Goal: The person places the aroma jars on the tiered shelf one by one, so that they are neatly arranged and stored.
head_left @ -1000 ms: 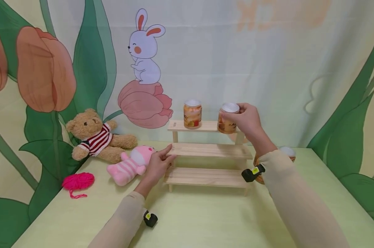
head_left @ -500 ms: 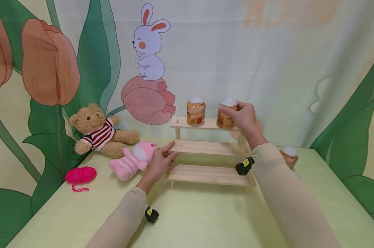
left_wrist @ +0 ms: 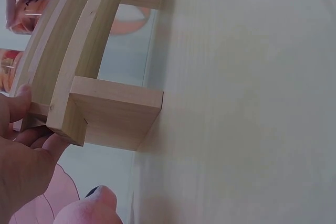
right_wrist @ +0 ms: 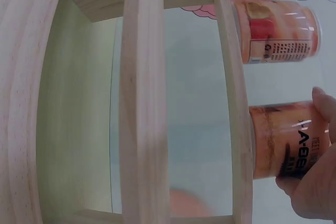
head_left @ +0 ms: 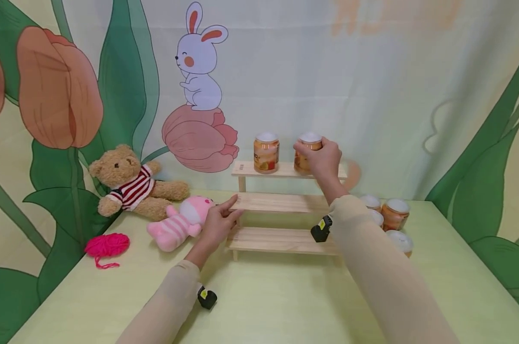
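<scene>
I've got the hands well apart, both engaged. Right hand [head_left: 325,160] has thumb and fingers clamped around an orange-labelled can [head_left: 301,161], upright, white top up, at the right part of the top shelf [head_left: 287,169] of the wooden stand [head_left: 281,203]. In the right wrist view I see dark lettering on that can and no gap between its base and the shelf edge; can't tell whether its weight is fully on the wood. Left hand [head_left: 220,223] pinches the left end of the middle shelf, thumb on one side, fingers on the other per the left wrist view. Second can [head_left: 266,155] stands upright on the same top shelf, left of the gripped one, clear space between them. Stand sits toward the far side of the table [head_left: 259,298]. To its right I count four more white-topped cans [head_left: 395,215], grouped close, some partly behind the right sleeve [head_left: 384,267]. Left of the stand: pink striped plush [head_left: 178,229] lying just beside the left hand, teddy bear [head_left: 135,188] in a red-and-white striped top farther back, leaning at the backdrop [head_left: 285,62], and a hot-pink yarn bundle [head_left: 108,245] nearer and farther left, loose tail toward the near side. Backdrop shows a white rabbit and tulips.
</scene>
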Available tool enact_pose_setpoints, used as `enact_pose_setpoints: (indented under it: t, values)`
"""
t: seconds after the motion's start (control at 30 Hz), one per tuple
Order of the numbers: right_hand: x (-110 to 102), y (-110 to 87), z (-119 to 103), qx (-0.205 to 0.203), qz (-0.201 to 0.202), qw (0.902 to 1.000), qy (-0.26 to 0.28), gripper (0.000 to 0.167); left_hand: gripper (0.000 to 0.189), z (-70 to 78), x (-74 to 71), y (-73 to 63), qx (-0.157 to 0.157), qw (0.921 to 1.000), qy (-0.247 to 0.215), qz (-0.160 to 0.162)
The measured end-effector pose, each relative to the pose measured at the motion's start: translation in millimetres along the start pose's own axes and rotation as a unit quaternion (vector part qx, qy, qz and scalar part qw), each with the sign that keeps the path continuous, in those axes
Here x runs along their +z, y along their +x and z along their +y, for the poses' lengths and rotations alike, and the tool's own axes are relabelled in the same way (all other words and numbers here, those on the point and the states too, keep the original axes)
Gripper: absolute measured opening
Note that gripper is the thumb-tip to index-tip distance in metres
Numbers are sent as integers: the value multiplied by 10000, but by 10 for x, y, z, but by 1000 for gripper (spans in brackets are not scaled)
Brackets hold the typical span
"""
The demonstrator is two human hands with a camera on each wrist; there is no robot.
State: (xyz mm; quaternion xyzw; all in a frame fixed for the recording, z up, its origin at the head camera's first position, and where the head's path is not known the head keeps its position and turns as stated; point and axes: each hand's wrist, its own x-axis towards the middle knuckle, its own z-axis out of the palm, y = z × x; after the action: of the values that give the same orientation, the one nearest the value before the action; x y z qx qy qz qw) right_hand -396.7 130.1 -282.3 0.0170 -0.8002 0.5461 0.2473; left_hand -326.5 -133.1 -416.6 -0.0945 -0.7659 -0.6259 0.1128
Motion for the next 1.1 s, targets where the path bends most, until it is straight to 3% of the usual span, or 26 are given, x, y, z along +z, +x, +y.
enact_pose_setpoints:
  t: [0.13, 0.23, 0.37, 0.47, 0.7, 0.9, 1.1]
  values:
    - [58, -22, -24, -28, 356, 9991, -240, 56, 52, -7, -3, 7, -9, 10000, 7, -32]
    - [63, -35, -27, 29, 368, 9989, -272, 61, 53, -14, -10, 6, -29, 10000, -23, -62]
    - [16, -85, 15, 352, 179, 9990, -209, 93, 55, -27, -24, 5, -92, 9999, -87, -90]
    - [-94, -182, 77, 514, 78, 9986, -59, 106, 55, -25, -29, 4, -137, 9998, -102, -114]
    - [-633, -554, 183, 504, -126, 9961, 716, 90, 56, 15, -38, -5, -149, 9997, 48, -185]
    - [-1167, -753, 369, 684, -2, 9954, 669, 82, 55, 17, -36, -5, -213, 9996, 39, -162]
    - [-1677, -743, 802, 1128, 247, 9923, 440, 81, 55, 40, -24, -11, -180, 9996, -87, -203]
